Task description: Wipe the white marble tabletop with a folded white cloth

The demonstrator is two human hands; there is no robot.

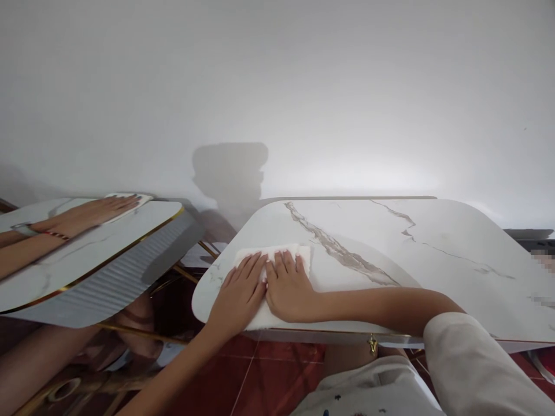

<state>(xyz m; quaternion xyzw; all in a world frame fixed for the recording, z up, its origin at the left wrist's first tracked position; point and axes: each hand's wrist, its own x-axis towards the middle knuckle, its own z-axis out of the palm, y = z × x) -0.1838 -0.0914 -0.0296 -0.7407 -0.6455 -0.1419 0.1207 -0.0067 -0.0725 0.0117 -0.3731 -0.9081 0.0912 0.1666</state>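
Most of the white cloth [303,255] is hidden under the two hands. Only a strip beyond the fingertips and its right end show clearly, and its near edge is hard to tell from the pale marbled surface [411,248] it lies on. The cloth sits at the left end of that surface, close to the rounded near corner. The part that shows has its long axis running left to right, roughly along the near edge. The left hand [239,294] and the right hand [289,292] lie flat on it, side by side and touching. The fingers [254,267] are stretched out and held close together, pressing down rather than gripping, and they point away toward the wall [303,86]. The right arm ends in a white sleeve [468,364], cut off by the bottom edge. The surface's right end runs out of view, where a small blurred patch [544,260] cannot be made out. To the left, well apart, another person's hand [87,214] rests flat on a second cloth [145,199] on a second surface [108,248], partly cut off.
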